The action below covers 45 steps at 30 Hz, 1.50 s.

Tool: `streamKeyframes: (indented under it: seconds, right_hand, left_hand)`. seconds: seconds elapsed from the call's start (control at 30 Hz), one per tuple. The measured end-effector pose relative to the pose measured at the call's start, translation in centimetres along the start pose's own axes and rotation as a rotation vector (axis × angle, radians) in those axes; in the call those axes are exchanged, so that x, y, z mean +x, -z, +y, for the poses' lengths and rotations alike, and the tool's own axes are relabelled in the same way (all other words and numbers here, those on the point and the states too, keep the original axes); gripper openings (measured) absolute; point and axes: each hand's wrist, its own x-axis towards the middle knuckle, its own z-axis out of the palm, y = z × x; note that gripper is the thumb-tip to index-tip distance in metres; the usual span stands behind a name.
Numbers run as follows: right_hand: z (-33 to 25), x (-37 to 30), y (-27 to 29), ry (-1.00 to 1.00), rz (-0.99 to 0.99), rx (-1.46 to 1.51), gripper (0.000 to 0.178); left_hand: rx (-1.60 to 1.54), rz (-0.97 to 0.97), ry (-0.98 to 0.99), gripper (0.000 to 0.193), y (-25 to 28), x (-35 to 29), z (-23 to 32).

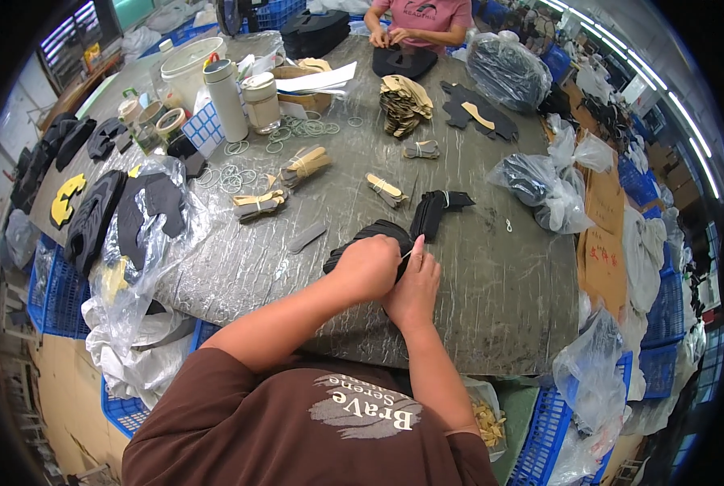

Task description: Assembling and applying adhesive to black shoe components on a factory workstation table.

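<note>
A stack of black cut pieces lies on the worktable near its front edge, under both my hands. My left hand is closed over the top of the stack, its fingertips hidden. My right hand grips the stack's right end, thumb and fingers pinched together. A thin pale strand, like a rubber band, runs between my hands. Just beyond my right hand sits a banded black bundle. A single grey strip lies to the left of the stack, and a small tan-and-black bundle farther off.
Loose rubber bands, tied bundles, a white flask and a jar occupy the left. Plastic bags line the right edge. Across the table, a person in pink handles black pieces. Blue crates stand below.
</note>
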Motion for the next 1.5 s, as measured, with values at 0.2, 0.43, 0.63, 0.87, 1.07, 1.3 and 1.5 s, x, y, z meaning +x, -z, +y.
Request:
streamKeyframes:
  seconds: [0.2, 0.43, 0.63, 0.87, 1.07, 1.3, 1.5]
  right_hand:
    - [1.3, 0.4, 0.7, 0.251, 0.146, 0.119, 0.102]
    - [0.8, -2.1, 0.8, 0.551, 0.351, -0.162, 0.093]
    - [0.2, -2.6, 0.5, 0.522, 0.368, -0.206, 0.085]
    - [0.0, -2.3, 1.3, 0.24, 0.17, -0.022, 0.109]
    - [0.4, -2.2, 0.4, -0.072, 0.109, 0.07, 0.113]
    - [0.4, -5.5, 6.1, -0.06, -0.732, 0.684, 0.109]
    - [-0.6, 1.2, 4.3, 0.643, -0.249, -0.011, 0.119]
  left_hand:
    - [-0.757, -0.209, 0.347, 0.017, 1.3, -0.7, -1.9]
    - [-0.766, -0.085, 0.165, 0.01, 1.5, -5.3, -2.2]
    - [-0.708, 0.12, 0.034, 0.003, 0.9, -6.6, -2.5]
    - [-0.675, 0.165, 0.113, 0.003, 2.5, -6.0, -1.6]
    - [-0.121, -0.207, 0.024, 0.031, 1.9, -5.3, -0.5]
    - [-0.382, -0.07, 0.038, 0.072, 1.4, -4.7, -7.0]
    - [-0.506, -0.407, -0.074, 0.054, 2.5, -2.4, -11.0]
